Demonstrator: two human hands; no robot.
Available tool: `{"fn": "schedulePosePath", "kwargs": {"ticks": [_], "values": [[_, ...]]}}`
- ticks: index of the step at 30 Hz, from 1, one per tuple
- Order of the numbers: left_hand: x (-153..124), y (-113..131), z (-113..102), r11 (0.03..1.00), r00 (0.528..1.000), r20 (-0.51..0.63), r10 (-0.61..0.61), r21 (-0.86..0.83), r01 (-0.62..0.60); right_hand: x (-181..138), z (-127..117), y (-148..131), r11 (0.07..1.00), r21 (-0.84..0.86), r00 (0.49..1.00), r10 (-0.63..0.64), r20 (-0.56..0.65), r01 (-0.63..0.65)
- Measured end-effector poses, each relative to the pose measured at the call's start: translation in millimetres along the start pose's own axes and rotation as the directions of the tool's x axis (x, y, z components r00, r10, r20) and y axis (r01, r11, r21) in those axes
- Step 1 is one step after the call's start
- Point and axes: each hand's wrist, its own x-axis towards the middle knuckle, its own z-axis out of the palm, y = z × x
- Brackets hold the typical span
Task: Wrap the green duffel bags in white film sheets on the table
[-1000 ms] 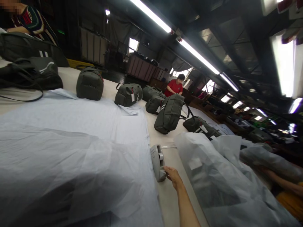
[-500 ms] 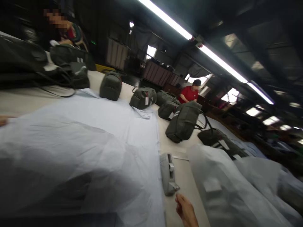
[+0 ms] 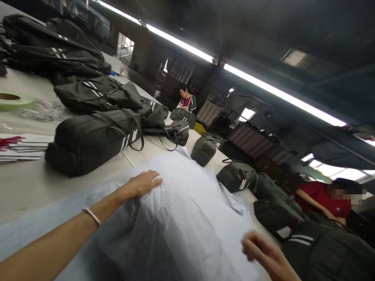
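Observation:
My left hand (image 3: 145, 182) lies flat, fingers stretched out, on top of a translucent white plastic bag (image 3: 181, 222). Something dark shows through the plastic, its shape unclear. To the right of the bag my right hand (image 3: 260, 249) hangs with its fingers curled together, slightly smeared by motion. Whatever those fingers hold, if anything, cannot be made out. Beneath the wrapped bundle spreads a pale blue-white sheet (image 3: 202, 183). Just beyond my left hand stands a dark green duffel bag (image 3: 90, 136) with white stripes and looped handles.
More dark duffel bags (image 3: 204, 150) line the far table edge. At the left lie a green tape roll (image 3: 14, 102) and a stack of white tags (image 3: 26, 147) with red strings. One co-worker (image 3: 187, 100) stands at the back, another in red (image 3: 322, 199) at the right.
My view has swung left, so the tape dispenser beside my right hand is out of sight. The right hand is now near the plastic bag; the left hand has come fully into view on it.

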Motion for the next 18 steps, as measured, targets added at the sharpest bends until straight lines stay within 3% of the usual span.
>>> {"fn": "schedulePosePath", "kwargs": {"ticks": [2,3,5,7,11,14,15,18], "values": [[-7.2,2.6,-2.1,0.999,0.999,-0.001,-0.032,-0.012,0.032,47.9,21.5,-66.7,0.985,0.154,0.966,-0.117,0.229,0.082],[-10.3,3.7,-3.9,0.999,0.999,-0.003,-0.047,-0.012,0.046,74.5,35.3,-97.0,0.978,0.193,0.924,-0.149,0.353,0.084],[-14.8,5.2,-7.1,0.998,0.998,-0.012,-0.061,-0.006,0.061,126.8,63.8,-142.9,0.978,0.193,0.801,-0.178,0.571,0.080],[-17.1,5.5,-8.5,0.998,0.998,-0.023,-0.058,-0.009,0.057,172.1,89.0,-164.9,0.992,0.092,0.687,-0.127,0.715,0.088],[-19.2,1.4,-5.8,0.999,0.999,-0.016,-0.044,-0.026,0.043,228.5,126.7,-159.3,0.952,-0.265,0.566,0.134,0.813,0.155],[-21.4,-3.7,-2.5,0.999,1.000,-0.001,-0.030,-0.023,0.030,242.4,149.2,-145.9,0.916,-0.353,0.488,0.223,0.844,0.192],[-22.2,-5.3,-1.7,0.999,1.000,0.003,-0.027,-0.021,0.027,244.0,155.4,-142.0,0.907,-0.358,0.490,0.214,0.845,0.221],[-24.2,-9.1,0.3,0.999,0.999,0.008,-0.031,-0.009,0.031,246.7,166.0,-126.3,0.864,-0.390,0.574,0.152,0.804,0.317]]}}
